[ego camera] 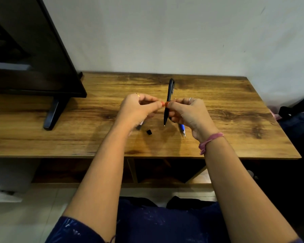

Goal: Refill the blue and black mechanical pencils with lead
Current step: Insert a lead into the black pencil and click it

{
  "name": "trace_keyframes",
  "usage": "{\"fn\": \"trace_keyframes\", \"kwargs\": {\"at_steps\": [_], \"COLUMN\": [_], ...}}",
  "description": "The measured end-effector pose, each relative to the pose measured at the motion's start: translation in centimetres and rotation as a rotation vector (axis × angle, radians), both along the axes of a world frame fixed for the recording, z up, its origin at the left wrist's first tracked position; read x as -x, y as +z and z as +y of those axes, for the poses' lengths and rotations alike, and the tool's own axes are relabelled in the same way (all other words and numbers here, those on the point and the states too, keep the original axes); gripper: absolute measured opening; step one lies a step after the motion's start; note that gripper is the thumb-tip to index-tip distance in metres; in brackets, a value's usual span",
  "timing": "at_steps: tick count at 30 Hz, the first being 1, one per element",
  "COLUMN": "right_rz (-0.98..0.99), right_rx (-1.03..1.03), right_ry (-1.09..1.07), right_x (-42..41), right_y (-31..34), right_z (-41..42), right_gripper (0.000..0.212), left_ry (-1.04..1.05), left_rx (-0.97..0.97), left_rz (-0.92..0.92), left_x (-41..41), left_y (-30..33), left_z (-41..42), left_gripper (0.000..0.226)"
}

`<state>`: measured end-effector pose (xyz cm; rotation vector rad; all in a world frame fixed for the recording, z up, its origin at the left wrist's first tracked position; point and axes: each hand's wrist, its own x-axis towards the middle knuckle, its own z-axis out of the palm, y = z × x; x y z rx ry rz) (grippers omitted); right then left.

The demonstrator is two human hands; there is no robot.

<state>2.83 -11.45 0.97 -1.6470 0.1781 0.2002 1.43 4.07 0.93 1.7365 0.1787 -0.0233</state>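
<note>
Two hands meet above mid-desk, wooden desk (218, 95) broad with bare room toward its right edge, right hand (188, 114) gripping upright black mechanical pencil (168, 100), left hand (139, 109) curled with fingertips pinched, contents unclear, blue mechanical pencil (182, 129) lying beneath right hand, small black cap (149, 132) near front edge.

Home room, likely a living area: wood-grain console table (218, 95) against a plain white wall (165, 32); flat-screen television (25, 50) on black feet at 10 o'clock; tiled floor (33, 207) at 7 o'clock; dark bags (297, 120) at 3 o'clock
</note>
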Motion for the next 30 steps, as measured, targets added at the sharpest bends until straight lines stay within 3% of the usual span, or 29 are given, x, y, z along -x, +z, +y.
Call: {"fn": "trace_keyframes", "kwargs": {"at_steps": [4, 7, 19, 22, 25, 30], "right_rz": [-0.008, -0.016, -0.057, -0.211, -0.416, -0.512], "right_rx": [0.491, 0.673, 0.88, 0.972, 0.976, 1.152], "right_ry": [0.084, 0.122, 0.15, 0.175, 0.329, 0.621], "right_x": [-0.3, -0.5, -0.3, 0.4, 1.4, 2.1], "right_y": [-1.2, -1.8, -1.7, -1.3, -0.7, -1.3], "right_z": [0.3, 1.0, 1.9, 2.0, 2.4, 3.2], "right_gripper": [0.007, 0.01, 0.019, 0.023, 0.025, 0.027], "left_ry": [0.341, 0.457, 0.456, 0.456, 0.46, 0.417], "left_rx": [0.027, 0.127, 0.11, 0.1, 0.089, -0.015], "left_rz": [-0.089, -0.123, -0.113, -0.117, -0.116, -0.099], "left_x": [-0.4, -0.5, -0.6, -0.5, -0.6, -0.8], "left_y": [0.2, 0.3, 0.3, 0.3, 0.3, -0.1], "left_z": [2.0, 2.7, 2.5, 2.4, 2.2, 1.9], "left_gripper": [0.008, 0.006, 0.007, 0.007, 0.008, 0.008]}}
